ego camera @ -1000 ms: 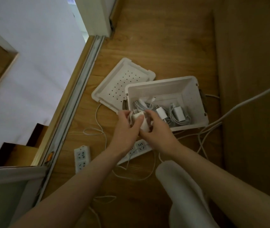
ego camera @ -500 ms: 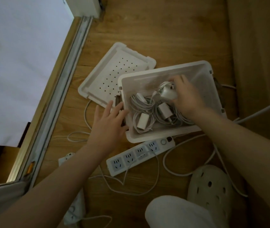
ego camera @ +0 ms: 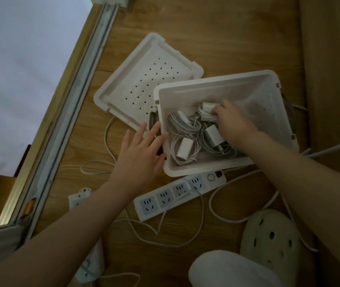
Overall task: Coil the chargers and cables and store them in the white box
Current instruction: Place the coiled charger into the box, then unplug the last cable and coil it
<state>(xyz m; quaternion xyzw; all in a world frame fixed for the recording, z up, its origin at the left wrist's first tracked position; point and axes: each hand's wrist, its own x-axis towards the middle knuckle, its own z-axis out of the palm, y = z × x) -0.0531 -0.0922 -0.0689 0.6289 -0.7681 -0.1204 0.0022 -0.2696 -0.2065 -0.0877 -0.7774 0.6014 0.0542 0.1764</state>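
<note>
White box (ego camera: 268, 82): open, on the wooden floor (ego camera: 216, 38), centre-right of view, long side running left to right. Perforated lid (ego camera: 144, 83) lies inner side up at far left. The box's far-left corner overlaps the lid's near edge.

Right hand (ego camera: 230, 121): reaches into the box from the near right. Grip narrow, fingers curled over a coiled charger (ego camera: 205, 107) in the middle of the box, towards the far wall. Cannot tell whether this bundle rests on the box bottom.

Left hand (ego camera: 142, 154): outside the box at its left end. Grip wide, holding nothing; fingers straight and spread, tips touching the left wall.

Left half of the box holds three more bundles, close together:
- brick charger (ego camera: 184, 149), near left, inside its own cable loop
- pronged adapter (ego camera: 212, 136), centre, its cable partly under the right wrist
- third bundle (ego camera: 180, 119), far left

On the floor:
- power strip (ego camera: 177, 195) just near of the box, angled, switch end against the box's near wall
- second strip (ego camera: 80, 195), near left, mostly hidden by the left forearm
- loose cables (ego camera: 202, 224), uncoiled, around both strips and past the box's right end
- perforated clog (ego camera: 272, 239), near right
</note>
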